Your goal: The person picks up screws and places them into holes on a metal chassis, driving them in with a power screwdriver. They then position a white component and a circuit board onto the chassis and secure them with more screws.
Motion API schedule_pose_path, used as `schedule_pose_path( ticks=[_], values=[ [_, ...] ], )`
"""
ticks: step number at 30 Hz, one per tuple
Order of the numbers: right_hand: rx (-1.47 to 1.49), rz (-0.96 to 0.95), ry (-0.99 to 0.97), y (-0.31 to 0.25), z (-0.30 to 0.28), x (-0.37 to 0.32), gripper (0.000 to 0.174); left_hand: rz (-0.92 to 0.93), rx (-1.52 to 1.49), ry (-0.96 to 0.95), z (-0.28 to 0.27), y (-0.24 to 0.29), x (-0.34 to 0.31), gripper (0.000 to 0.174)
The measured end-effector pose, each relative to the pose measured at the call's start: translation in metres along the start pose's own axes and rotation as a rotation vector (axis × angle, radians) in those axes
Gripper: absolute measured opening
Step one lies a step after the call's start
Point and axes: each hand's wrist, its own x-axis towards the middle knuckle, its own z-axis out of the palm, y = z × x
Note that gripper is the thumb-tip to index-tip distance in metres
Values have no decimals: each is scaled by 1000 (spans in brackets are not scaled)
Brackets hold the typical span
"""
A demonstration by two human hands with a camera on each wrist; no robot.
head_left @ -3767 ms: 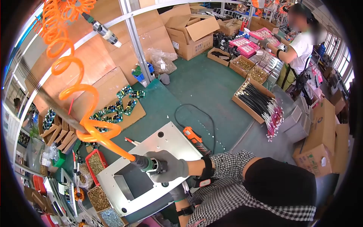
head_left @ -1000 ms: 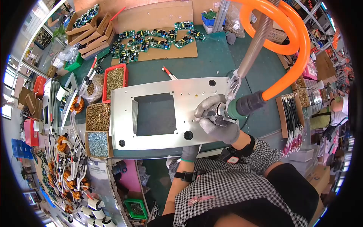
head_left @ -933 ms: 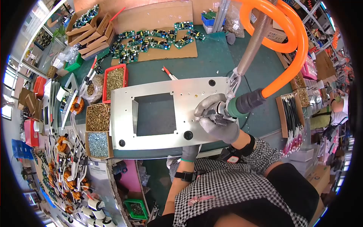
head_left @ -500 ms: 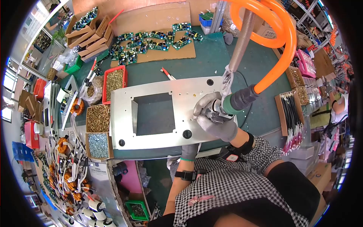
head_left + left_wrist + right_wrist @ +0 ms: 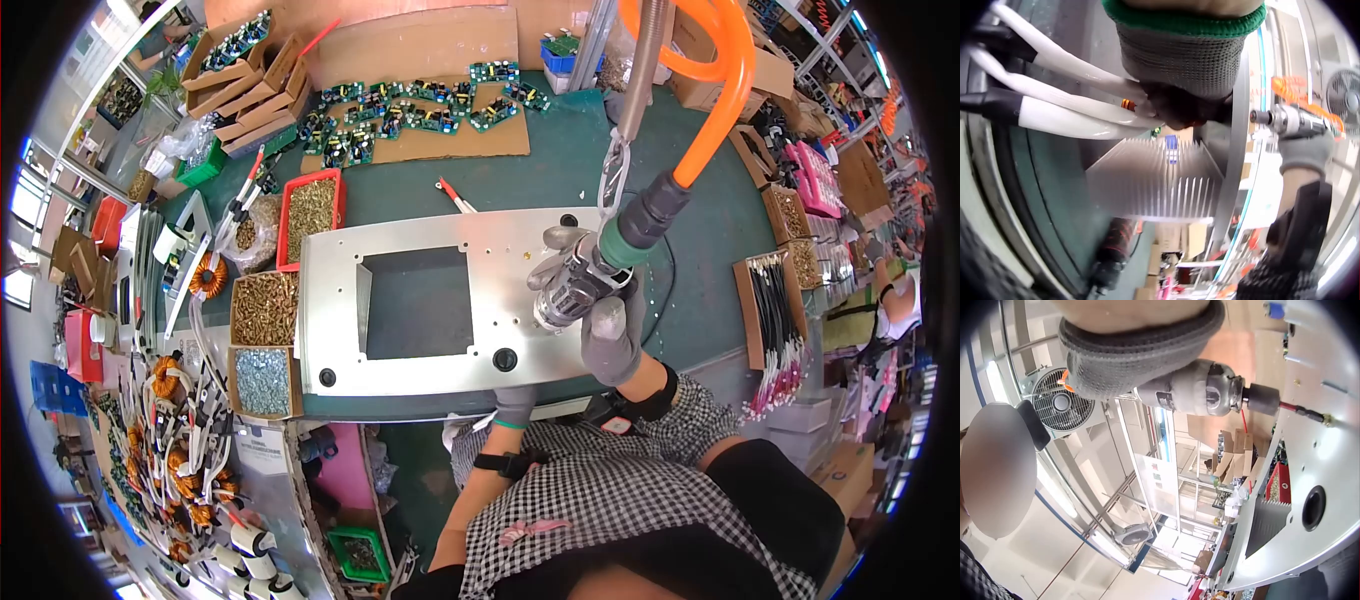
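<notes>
My right hand [image 5: 612,335], in a grey glove, grips an air screwdriver [image 5: 578,283] above the right part of a silver metal panel [image 5: 335,315]. In the right wrist view the driver's long bit [image 5: 1300,411] reaches down to a brass screw [image 5: 1329,419] on the panel face. My left hand [image 5: 515,405] is at the panel's front edge, its fingers hidden beneath. From the left wrist, white sleeved cables [image 5: 1079,119] run to a dark, shadowed spot below the gloved left hand [image 5: 1179,59]; I cannot tell what its fingers hold. A finned metal heatsink [image 5: 1154,181] shows under the panel.
An orange coiled hose [image 5: 735,90] hangs to the driver. Boxes of brass screws [image 5: 265,310] and silver hardware [image 5: 262,380] stand left of the panel, near a red bin [image 5: 312,215]. Circuit boards [image 5: 430,120] lie behind; black cables [image 5: 770,310] lie boxed at right.
The view has turned from the right side of the bench down to the panel. In the last half second the right fingers have shifted on the driver, showing more of its body.
</notes>
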Motion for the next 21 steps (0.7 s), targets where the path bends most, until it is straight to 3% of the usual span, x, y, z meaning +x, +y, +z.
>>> schedule_pose_path(
  ticks=[12,14,16,18,21],
  values=[
    [-2,-87,45,4,-4,-14,87,29,-59,-49,-4,9,8,34],
    [-124,-234,9,12,-8,-14,83,27,-66,-59,-3,9,7,34],
    [-103,-229,-40,12,-10,-10,73,28,-72,-61,-4,9,6,34],
    [62,-67,-101,3,-10,-6,58,27,-75,-68,-5,11,4,33],
    [-21,-2,-111,-7,-3,-3,42,23,-75,-75,-8,13,1,33]
  ],
)
